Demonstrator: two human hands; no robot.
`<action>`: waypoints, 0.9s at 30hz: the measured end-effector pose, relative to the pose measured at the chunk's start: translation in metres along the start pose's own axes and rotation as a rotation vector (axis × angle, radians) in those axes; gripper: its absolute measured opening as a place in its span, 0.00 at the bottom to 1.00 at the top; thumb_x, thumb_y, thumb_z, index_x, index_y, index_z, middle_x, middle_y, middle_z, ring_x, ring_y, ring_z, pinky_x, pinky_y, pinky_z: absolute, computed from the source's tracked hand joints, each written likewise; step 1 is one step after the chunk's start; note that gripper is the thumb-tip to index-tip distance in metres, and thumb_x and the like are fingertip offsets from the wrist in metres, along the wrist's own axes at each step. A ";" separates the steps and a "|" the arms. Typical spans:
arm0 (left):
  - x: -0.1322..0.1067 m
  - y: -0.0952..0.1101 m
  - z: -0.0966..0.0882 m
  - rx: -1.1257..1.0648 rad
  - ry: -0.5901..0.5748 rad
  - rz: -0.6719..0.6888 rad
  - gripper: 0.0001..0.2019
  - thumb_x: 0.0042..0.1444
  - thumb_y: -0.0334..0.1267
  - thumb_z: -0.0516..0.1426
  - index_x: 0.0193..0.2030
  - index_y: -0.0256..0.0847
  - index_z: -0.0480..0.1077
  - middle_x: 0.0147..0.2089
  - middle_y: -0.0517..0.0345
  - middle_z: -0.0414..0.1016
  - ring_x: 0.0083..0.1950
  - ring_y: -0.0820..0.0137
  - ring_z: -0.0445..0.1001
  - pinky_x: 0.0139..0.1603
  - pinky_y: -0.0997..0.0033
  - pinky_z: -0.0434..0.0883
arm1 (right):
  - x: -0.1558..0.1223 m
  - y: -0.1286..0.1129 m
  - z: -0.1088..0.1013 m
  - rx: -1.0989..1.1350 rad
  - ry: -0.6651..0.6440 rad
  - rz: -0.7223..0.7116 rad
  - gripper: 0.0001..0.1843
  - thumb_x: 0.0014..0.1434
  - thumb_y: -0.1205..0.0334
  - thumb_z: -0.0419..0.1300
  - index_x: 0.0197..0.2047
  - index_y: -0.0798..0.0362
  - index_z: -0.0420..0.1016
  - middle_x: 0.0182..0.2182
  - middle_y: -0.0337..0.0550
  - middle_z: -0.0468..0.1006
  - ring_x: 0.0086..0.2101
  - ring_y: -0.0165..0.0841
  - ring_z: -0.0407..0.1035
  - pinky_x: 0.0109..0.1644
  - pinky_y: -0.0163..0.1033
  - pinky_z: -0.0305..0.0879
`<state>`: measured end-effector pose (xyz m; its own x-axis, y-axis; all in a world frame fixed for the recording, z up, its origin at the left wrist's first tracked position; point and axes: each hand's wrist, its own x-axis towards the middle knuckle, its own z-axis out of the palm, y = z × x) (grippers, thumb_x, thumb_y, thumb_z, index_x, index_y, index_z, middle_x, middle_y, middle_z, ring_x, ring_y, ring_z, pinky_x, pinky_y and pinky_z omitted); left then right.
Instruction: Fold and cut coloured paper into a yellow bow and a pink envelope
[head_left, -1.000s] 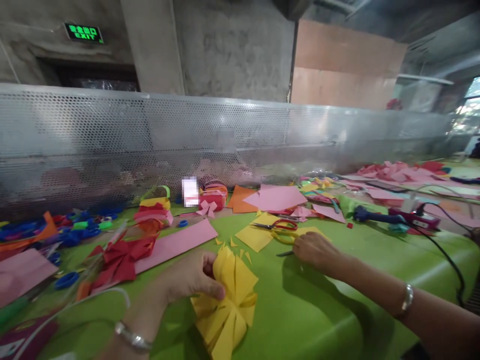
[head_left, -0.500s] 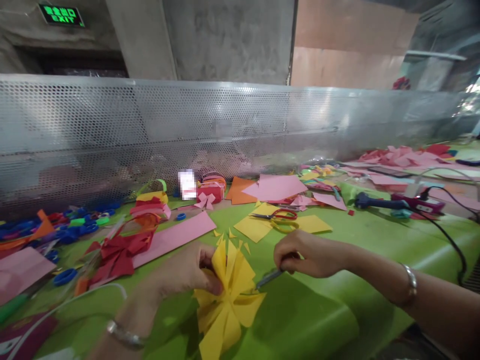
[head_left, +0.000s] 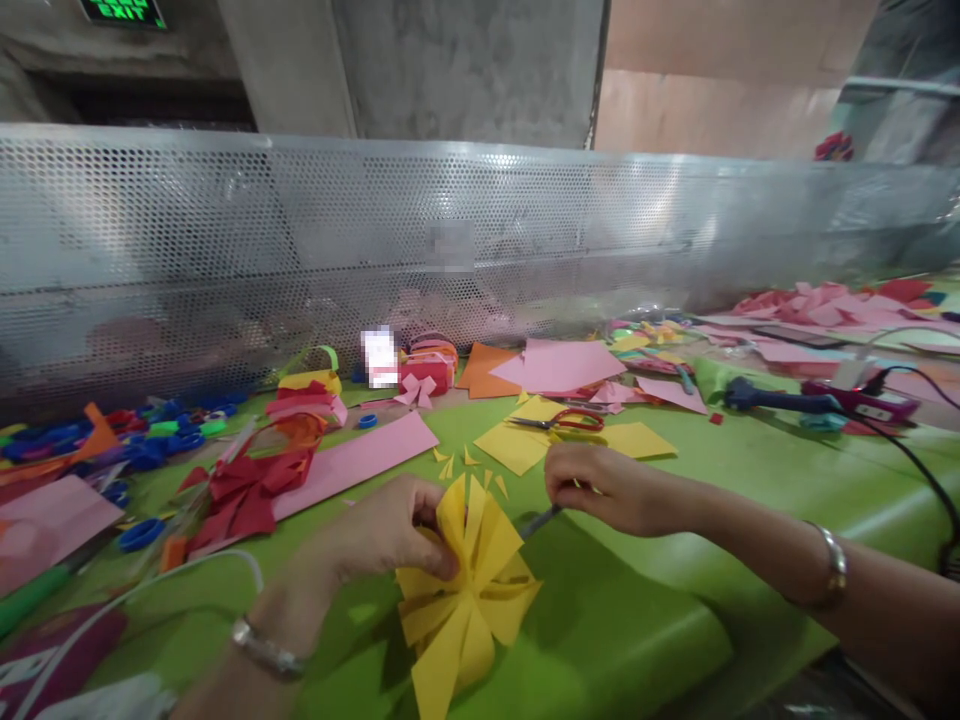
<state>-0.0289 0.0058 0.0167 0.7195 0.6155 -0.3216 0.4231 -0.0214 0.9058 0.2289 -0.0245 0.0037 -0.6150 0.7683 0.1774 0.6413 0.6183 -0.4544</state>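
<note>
We can read EXIT in green capitals on the dark sign at upper left; we see the characters above it cut off by the picture's edge. The white patch is pixelated beyond our reading.

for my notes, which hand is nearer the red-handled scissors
Right. The right hand is just in front of the red-handled scissors; the left hand is farther off, front-left, holding a yellow paper flower.

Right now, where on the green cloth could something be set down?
Bare cloth lies right of the yellow flower, below the right hand, and between its forearm and the dark blue tool. It's crowded leftward, with red paper and blue rings, and at the back, with pink sheets.
</note>
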 end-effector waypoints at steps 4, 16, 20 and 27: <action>0.000 0.001 0.001 -0.029 0.006 -0.012 0.10 0.35 0.30 0.63 0.30 0.39 0.76 0.33 0.57 0.79 0.35 0.68 0.75 0.36 0.74 0.69 | -0.004 -0.004 0.006 0.021 -0.053 -0.040 0.12 0.61 0.68 0.49 0.29 0.55 0.69 0.28 0.42 0.68 0.31 0.30 0.62 0.36 0.34 0.59; 0.004 -0.012 -0.002 0.161 0.235 -0.045 0.31 0.36 0.27 0.60 0.53 0.42 0.68 0.44 0.54 0.76 0.46 0.63 0.73 0.43 0.68 0.70 | -0.002 -0.003 0.010 0.063 -0.222 -0.038 0.09 0.56 0.73 0.54 0.30 0.54 0.74 0.28 0.39 0.72 0.32 0.29 0.65 0.37 0.32 0.60; 0.001 -0.005 0.000 0.515 0.610 0.039 0.31 0.45 0.29 0.56 0.59 0.44 0.61 0.60 0.51 0.64 0.56 0.60 0.66 0.55 0.58 0.65 | 0.000 0.000 0.011 0.089 -0.251 0.015 0.07 0.51 0.75 0.58 0.33 0.56 0.74 0.28 0.38 0.74 0.28 0.28 0.65 0.31 0.30 0.59; -0.002 0.010 0.016 0.844 0.107 0.299 0.19 0.57 0.53 0.50 0.55 0.59 0.65 0.68 0.69 0.49 0.70 0.58 0.38 0.66 0.48 0.43 | 0.004 0.001 0.010 0.117 -0.298 -0.008 0.10 0.53 0.76 0.56 0.33 0.55 0.76 0.29 0.39 0.76 0.31 0.29 0.68 0.37 0.31 0.61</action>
<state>-0.0176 -0.0082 0.0219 0.8273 0.5603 -0.0398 0.5203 -0.7377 0.4302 0.2227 -0.0228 -0.0044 -0.7386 0.6700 -0.0742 0.5889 0.5878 -0.5548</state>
